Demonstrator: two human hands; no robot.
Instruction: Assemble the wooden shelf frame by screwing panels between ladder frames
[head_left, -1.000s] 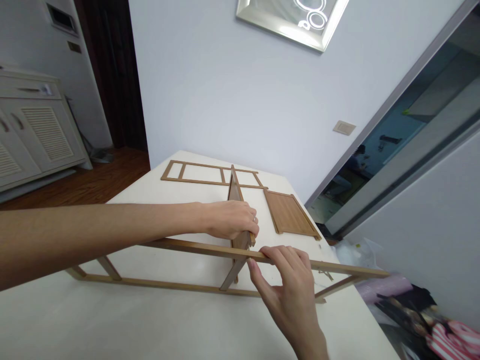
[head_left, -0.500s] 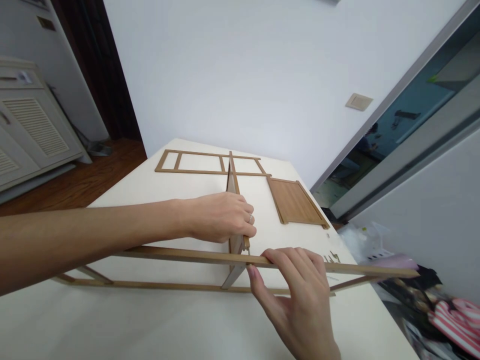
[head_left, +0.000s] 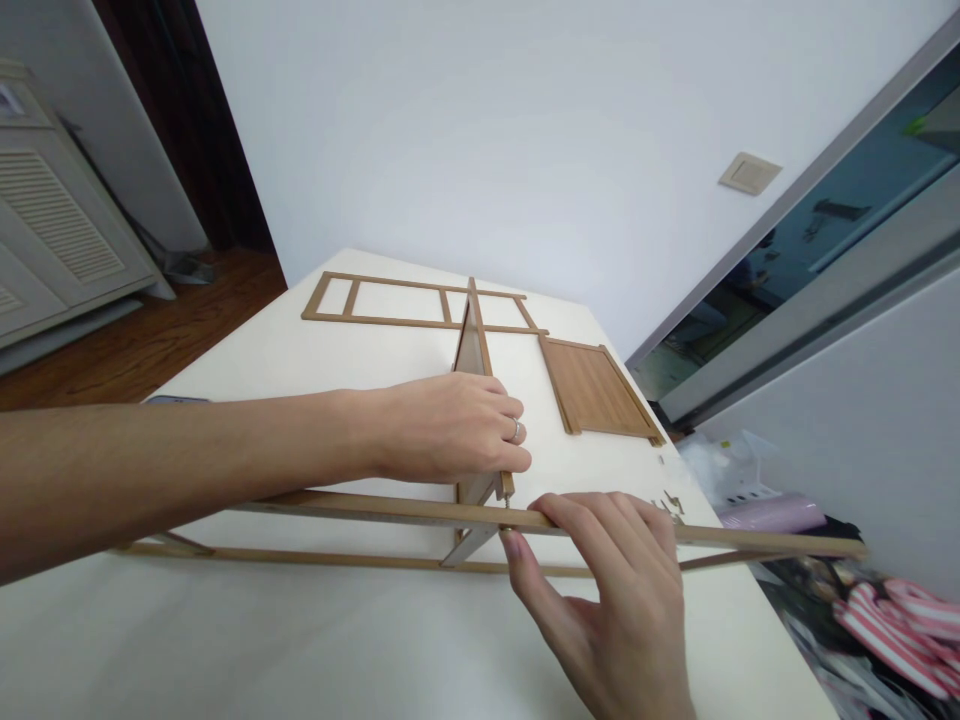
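My left hand (head_left: 465, 425) is closed over the top edge of an upright wooden panel (head_left: 471, 345), near its close end. A narrow wooden frame (head_left: 360, 510) stands on its long side across the panel's end. My right hand (head_left: 619, 590) grips the frame's upper rail, fingers over the far side and thumb at the near side. The thumb tip presses by the head of a screw (head_left: 508, 503), which passes through the rail. Its threaded shaft shows in a small gap between rail and panel. My right palm covers part of the frame.
A second ladder-like wooden frame (head_left: 397, 322) and another wooden panel (head_left: 600, 388) lie flat on the white table (head_left: 300, 640). Several small screws (head_left: 670, 503) are at the right edge. Behind my left forearm shows a dark flat object's edge (head_left: 176, 400). Bags and striped cloth (head_left: 892, 635) are beside the table.
The camera view has shifted slightly, and the dark object's edge has come into sight behind my left arm. Both hands keep their holds; the screw shaft shows more clearly in the gap.
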